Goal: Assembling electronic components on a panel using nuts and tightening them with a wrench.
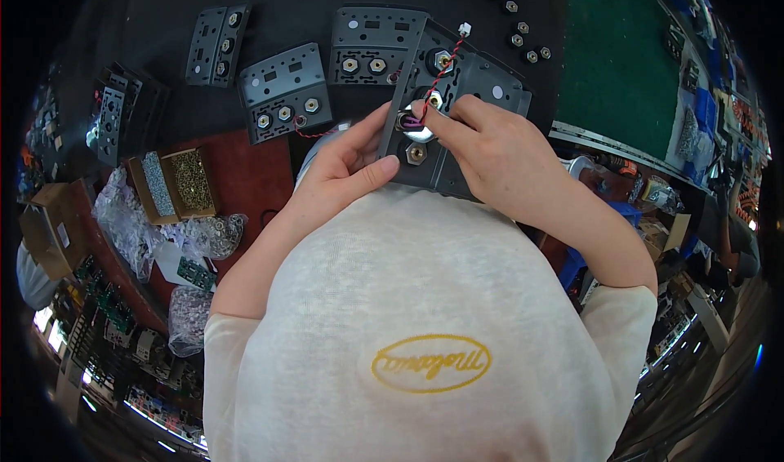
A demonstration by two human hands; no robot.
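Dark grey, bent metal plate [482, 68] with holes, tilted, between both hands. Left hand [351, 162]: thumb and fingers holding the plate's near left edge. Right hand [510, 153]: fingertips close together by the low end of a twisted red-and-black wire [446, 66]; cannot tell if pinching. Ahead and left of the left hand, three more dark grey metal plates [286, 93]. Beyond the right hand, loose silver six-sided nuts [518, 41]; to its right, a flat green mat [621, 62].

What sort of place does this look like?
Most likely an electronics assembly workshop: several similar dark grey panels fitted with hex nuts, an open cardboard box of small parts, and a green circuit board.
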